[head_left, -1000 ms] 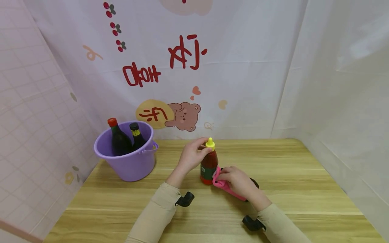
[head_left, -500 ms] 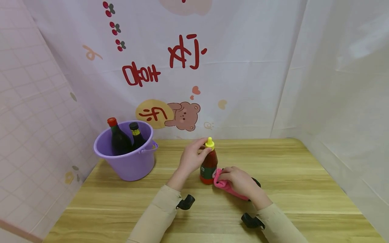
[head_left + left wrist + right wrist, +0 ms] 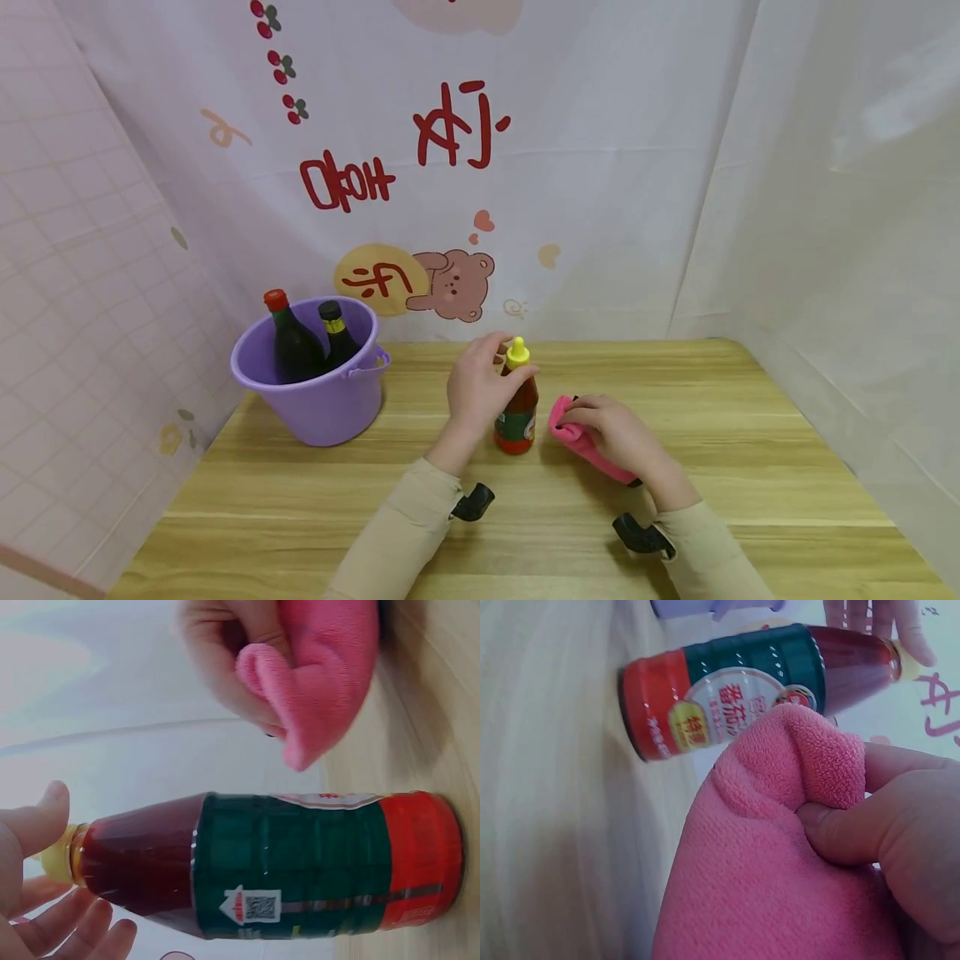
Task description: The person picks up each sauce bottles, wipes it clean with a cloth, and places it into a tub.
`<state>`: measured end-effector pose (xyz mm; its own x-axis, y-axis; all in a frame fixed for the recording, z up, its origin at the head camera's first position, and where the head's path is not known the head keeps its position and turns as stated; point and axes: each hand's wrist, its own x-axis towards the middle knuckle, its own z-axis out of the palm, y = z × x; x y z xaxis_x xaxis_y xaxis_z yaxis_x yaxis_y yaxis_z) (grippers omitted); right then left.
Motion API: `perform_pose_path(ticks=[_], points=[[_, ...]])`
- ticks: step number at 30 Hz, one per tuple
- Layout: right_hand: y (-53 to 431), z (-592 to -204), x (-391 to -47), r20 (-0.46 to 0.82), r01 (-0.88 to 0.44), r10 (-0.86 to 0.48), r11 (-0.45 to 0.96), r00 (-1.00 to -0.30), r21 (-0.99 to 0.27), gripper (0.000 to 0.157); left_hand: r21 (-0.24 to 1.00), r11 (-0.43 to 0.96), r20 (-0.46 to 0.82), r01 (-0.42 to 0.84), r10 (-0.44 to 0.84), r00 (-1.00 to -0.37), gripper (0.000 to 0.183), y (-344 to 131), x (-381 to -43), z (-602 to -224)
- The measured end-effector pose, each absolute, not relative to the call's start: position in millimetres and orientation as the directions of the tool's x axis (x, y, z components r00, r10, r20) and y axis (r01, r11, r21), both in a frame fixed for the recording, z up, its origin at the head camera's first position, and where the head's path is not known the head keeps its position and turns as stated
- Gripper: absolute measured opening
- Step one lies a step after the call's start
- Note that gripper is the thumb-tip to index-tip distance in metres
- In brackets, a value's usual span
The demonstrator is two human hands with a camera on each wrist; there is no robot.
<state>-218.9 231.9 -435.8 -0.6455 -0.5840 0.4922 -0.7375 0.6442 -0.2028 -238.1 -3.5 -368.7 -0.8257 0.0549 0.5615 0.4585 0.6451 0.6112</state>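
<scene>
A ketchup bottle with a yellow cap, a green and red label and dark red contents stands upright on the wooden table. My left hand is at its top, thumb on one side of the cap and fingers on the other; the left wrist view shows the cap between them. To the right of the bottle, my right hand pinches a folded pink towel between thumb and fingers. In the right wrist view the towel hides part of the bottle's front label. A gap separates towel and bottle in the head view.
A purple bucket stands at the table's left, holding a dark bottle with a red cap and another with a black cap. A printed white curtain hangs behind the table.
My right hand has drawn the towel away from the bottle, to the right. The bottle has turned, so its front label shows more, and my left thumb has shifted across the cap.
</scene>
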Motion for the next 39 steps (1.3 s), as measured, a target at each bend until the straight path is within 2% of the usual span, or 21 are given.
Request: perform_pose_path(ticks=[8, 15, 20, 30, 35, 39], points=[[240.8, -431.1, -222.7, 0.533, -0.741, -0.564, 0.642, -0.630, -0.197, 0.038, 0.558, 0.663, 0.628, 0.499, 0.056, -0.776, 0.036, 0.6, -238.6, -371.3], [242.8, -422.0, -219.9, 0.563, -0.740, -0.539, 0.638, -0.627, -0.214, 0.042, 0.661, 0.569, 0.530, 0.489, 0.108, -0.841, 0.034, -4.2, -242.1, -367.3], [241.1, -416.0, -220.8, 0.631, -0.773, -0.529, 0.605, -0.567, -0.188, 0.048, 0.730, 0.492, 0.447, 0.474, 0.180, -0.876, 0.035, -9.8, -246.2, -363.4], [227.6, -391.2, -229.3, 0.775, -0.854, -0.487, 0.504, -0.402, -0.126, 0.047, 0.766, 0.436, 0.378, 0.473, 0.290, -0.879, 0.032, -16.3, -252.7, -360.3], [214.6, -375.3, -234.3, 0.783, -0.862, -0.492, 0.495, -0.380, -0.107, 0.045, 0.776, 0.421, 0.358, 0.469, 0.318, -0.878, 0.034, -18.5, -254.6, -360.6], [206.1, -372.8, -236.4, 0.766, -0.852, -0.501, 0.511, -0.403, -0.113, 0.044, 0.785, 0.411, 0.350, 0.463, 0.323, -0.879, 0.035, -18.6, -254.6, -361.2]])
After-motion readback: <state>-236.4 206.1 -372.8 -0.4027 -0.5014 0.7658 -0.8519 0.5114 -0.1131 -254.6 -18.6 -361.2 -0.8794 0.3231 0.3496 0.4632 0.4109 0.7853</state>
